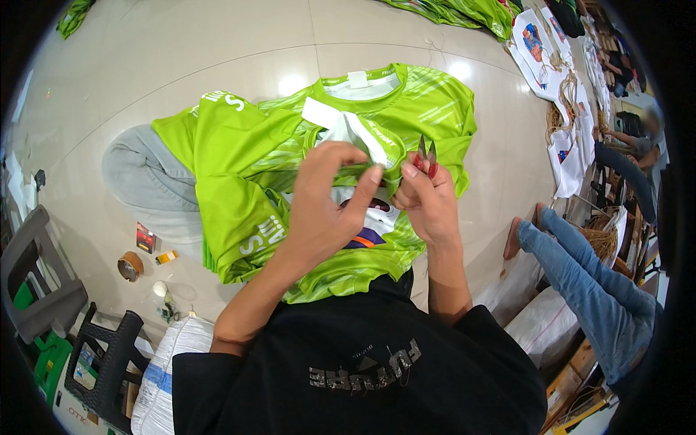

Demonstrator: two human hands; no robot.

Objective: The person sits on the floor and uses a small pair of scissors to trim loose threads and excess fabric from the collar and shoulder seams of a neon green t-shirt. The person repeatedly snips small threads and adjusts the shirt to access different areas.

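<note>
A pair of small red-handled thread snips [424, 161] sits in my right hand [431, 203], blades pointing up and away from me. The same hand's closed fingers press against the collar of a bright green printed jersey [232, 185] lying across my lap. My left hand [322, 196] hovers over that collar, thumb and forefinger curved and apart, with nothing visible between them; its other fingers are partly hidden. A white strip [319, 112] stands out from the collar beyond my left hand. Another green jersey [435, 101] lies spread just behind, its neck opening facing up.
On the tiled floor at left lie a red packet [145, 238], a round brown container [130, 266] and a small yellow box [167, 257]. Dark plastic stools [105, 359] and a white sack [170, 370] stand near left. A person's jean-clad legs [587, 290] extend at right, below white printed bags [540, 58].
</note>
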